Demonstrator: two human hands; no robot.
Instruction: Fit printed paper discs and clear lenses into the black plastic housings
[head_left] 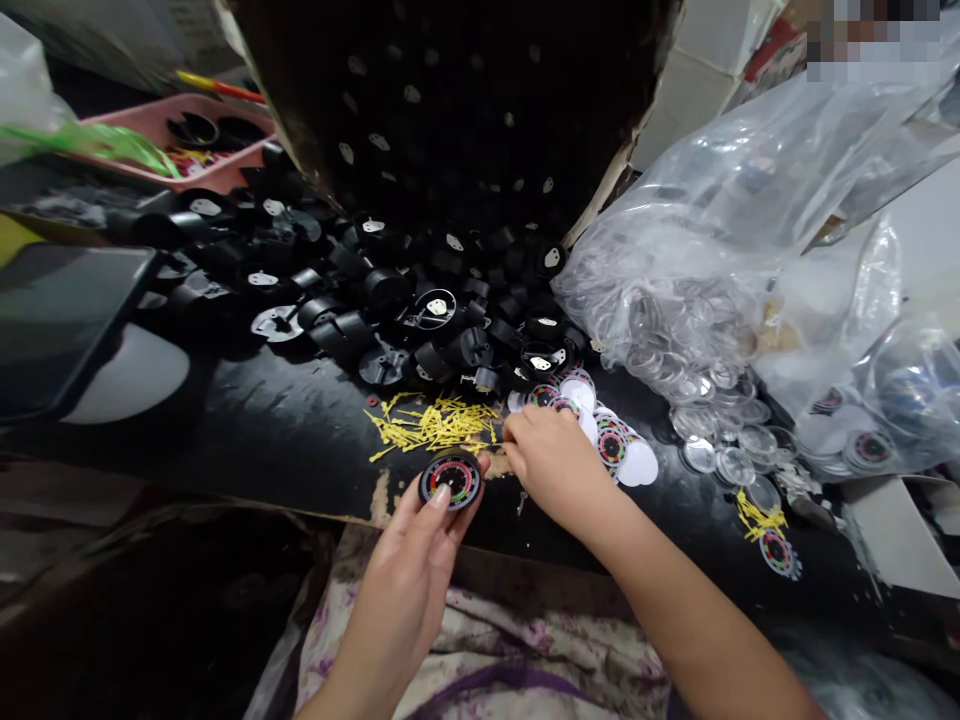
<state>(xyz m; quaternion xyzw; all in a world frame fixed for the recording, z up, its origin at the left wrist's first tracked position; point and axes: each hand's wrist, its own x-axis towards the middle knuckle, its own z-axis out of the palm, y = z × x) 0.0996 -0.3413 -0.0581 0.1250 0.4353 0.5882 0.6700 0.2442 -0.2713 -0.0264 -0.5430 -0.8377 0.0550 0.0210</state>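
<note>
The left hand [416,560] clamps a round dial [459,474] between thumb and fingers, just nearside of the yellow pointers [435,425]; the right hand [555,458] bends its fingers at the pointers' right edge, grip indiscernible.

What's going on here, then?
A person's left hand holds a dial-faced black case, thumb resting on its printed face. The right hand is down beside a pile of yellow pointers; I can't tell whether it grips anything. More black cases are heaped beyond, with loose printed dials and clear discs to the right.
</note>
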